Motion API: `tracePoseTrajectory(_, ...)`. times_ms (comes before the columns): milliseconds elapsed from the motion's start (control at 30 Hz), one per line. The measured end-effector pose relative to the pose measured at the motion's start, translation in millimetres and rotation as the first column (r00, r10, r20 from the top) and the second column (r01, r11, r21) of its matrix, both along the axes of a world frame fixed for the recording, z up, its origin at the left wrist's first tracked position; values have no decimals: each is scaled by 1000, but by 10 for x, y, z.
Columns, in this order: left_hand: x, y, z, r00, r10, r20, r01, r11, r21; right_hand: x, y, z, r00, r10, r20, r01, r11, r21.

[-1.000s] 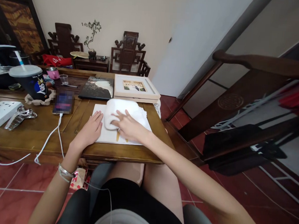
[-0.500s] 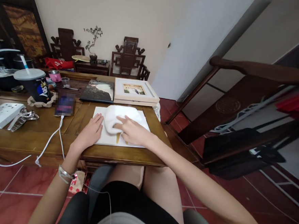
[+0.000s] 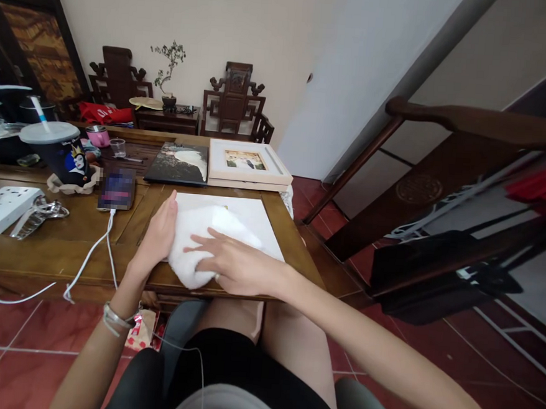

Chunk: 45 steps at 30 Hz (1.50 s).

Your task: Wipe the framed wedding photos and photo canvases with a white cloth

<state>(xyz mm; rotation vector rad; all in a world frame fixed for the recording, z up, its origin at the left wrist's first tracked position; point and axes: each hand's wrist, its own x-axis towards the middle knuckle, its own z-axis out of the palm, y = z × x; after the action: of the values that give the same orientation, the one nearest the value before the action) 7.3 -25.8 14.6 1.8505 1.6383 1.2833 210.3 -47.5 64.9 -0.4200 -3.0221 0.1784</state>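
Red tiled floor (image 3: 59, 326) below right hand (image 3: 229, 260); wooden table (image 3: 294, 231) under it. Beyond hand: two carved dark-wood armchairs (image 3: 237, 90), side table (image 3: 166, 122), cream wall (image 3: 211, 16). Right of hand: medallion-carved wooden chair (image 3: 419, 185). Soft, even light.

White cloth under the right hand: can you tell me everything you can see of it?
The white cloth looks soft, thick and fluffy, like towelling or fleece, and plain. It lies bunched rather than neatly spread, with a rounded near end, partly over a pale flat board on the wooden table. Its near end reaches close to the table's front edge. The right hand rests on it, fingers spread, hiding part of it. The left hand is at its left edge; whether they touch is unclear.
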Motion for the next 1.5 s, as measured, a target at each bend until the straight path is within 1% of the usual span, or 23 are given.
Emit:
tracePoseTrajectory(67,12,-1,-41,996,-37,-83,37,999,-9,135,-20,90,999,-48,24,49,998,-34)
tracePoseTrajectory(133,18,3,-84,975,-94,-201,86,995,-49,226,59,138,988,-144,51,146,989,-35)
tracePoseTrajectory(200,15,12,-122,935,-151,-321,125,987,-97,258,226,132,969,-240,56,241,970,-12)
tracePoseTrajectory(267,5,21,-152,898,-175,-405,136,983,-123,224,451,91,948,-317,32,317,948,3)
tracePoseTrajectory(367,-15,31,-176,876,-170,-451,134,985,-111,44,801,35,922,-388,-7,387,921,-30)
tracePoseTrajectory(467,-31,39,-183,872,-164,-461,137,986,-91,-259,1052,33,916,-398,-48,393,915,-89)
tracePoseTrajectory(567,-38,47,-182,873,-155,-462,140,988,-67,-575,1163,57,934,-346,-87,334,934,-127)
tracePoseTrajectory(633,-41,50,-180,876,-154,-456,142,988,-60,-701,1184,64,939,-330,-100,317,939,-130)
tracePoseTrajectory(667,-43,50,-180,878,-155,-453,142,988,-62,-718,1189,62,937,-335,-104,320,938,-133)
tracePoseTrajectory(700,-44,51,-181,879,-157,-451,141,988,-68,-700,1195,55,933,-343,-109,328,935,-136)
tracePoseTrajectory(767,-44,50,-185,880,-159,-448,135,987,-84,-554,1219,31,922,-370,-115,353,925,-142)
tracePoseTrajectory(867,-39,46,-191,880,-163,-447,130,986,-104,-125,1278,-23,886,-448,-122,430,890,-150)
tracePoseTrajectory(967,-29,42,-197,880,-166,-445,127,985,-114,365,1299,-79,806,-575,-137,552,815,-173)
tracePoseTrajectory(1033,-24,40,-199,880,-163,-446,123,985,-118,618,1242,-114,765,-632,-127,615,774,-147)
tracePoseTrajectory(1067,-23,39,-200,880,-160,-448,119,986,-118,713,1184,-129,763,-635,-116,623,772,-129)
tracePoseTrajectory(1100,-22,38,-199,879,-157,-450,116,986,-118,786,1105,-142,775,-623,-106,613,782,-113)
tracePoseTrajectory(1167,-19,36,-195,878,-153,-455,112,987,-116,889,886,-157,819,-567,-92,560,823,-91)
tracePoseTrajectory(1200,-17,34,-191,876,-153,-456,113,987,-114,929,749,-157,838,-537,-93,531,843,-86)
tracePoseTrajectory(1267,-11,29,-182,877,-153,-456,114,987,-112,1010,442,-134,859,-501,-109,493,865,-89)
tracePoseTrajectory(1333,-5,24,-175,878,-154,-453,114,987,-115,1106,136,-85,874,-473,-106,461,879,-123)
tracePoseTrajectory(1400,0,21,-174,878,-154,-454,112,987,-118,1204,-104,-24,888,-451,-86,433,885,-169)
tracePoseTrajectory(1467,0,20,-176,875,-154,-459,111,987,-118,1273,-220,21,890,-449,-80,427,882,-200)
tracePoseTrajectory(1500,-1,20,-177,874,-154,-462,111,987,-118,1288,-222,30,887,-455,-76,432,877,-209)
